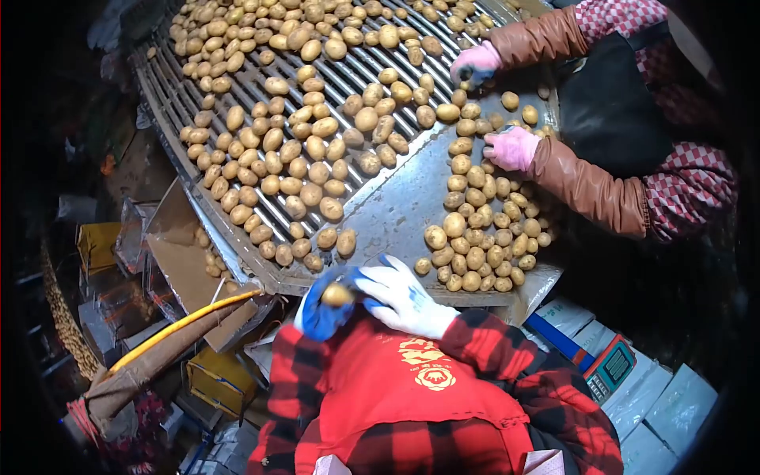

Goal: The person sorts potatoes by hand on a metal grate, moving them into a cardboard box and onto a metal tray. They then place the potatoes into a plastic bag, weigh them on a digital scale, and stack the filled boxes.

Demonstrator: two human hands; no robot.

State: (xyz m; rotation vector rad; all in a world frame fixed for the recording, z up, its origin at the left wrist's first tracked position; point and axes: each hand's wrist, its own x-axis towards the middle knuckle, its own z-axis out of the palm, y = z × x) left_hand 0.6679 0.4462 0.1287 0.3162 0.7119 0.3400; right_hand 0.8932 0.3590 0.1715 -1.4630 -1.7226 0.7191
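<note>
My left hand (321,315), in a blue-palmed glove, is turned palm up at the front edge of the metal sorting table (388,210). A yellow potato (338,294) sits in it, with the fingers curled about it. My right hand (405,299), in a white glove with blue on the fingertips, is just to the right. Its fingers are stretched toward the potato and hold nothing that I can see. Beyond my hands, loose potatoes (317,172) lie across the bars of the roller grate (360,67). A pile of smaller potatoes (483,229) covers the right side.
Across the table at right, a co-worker's pink-gloved hands (511,149) work among the potatoes. An open cardboard box (178,261) holding potatoes stands below the left edge. A yellow pole (182,321) slants at lower left. White packages (685,404) and a scale-like device (611,368) are at lower right.
</note>
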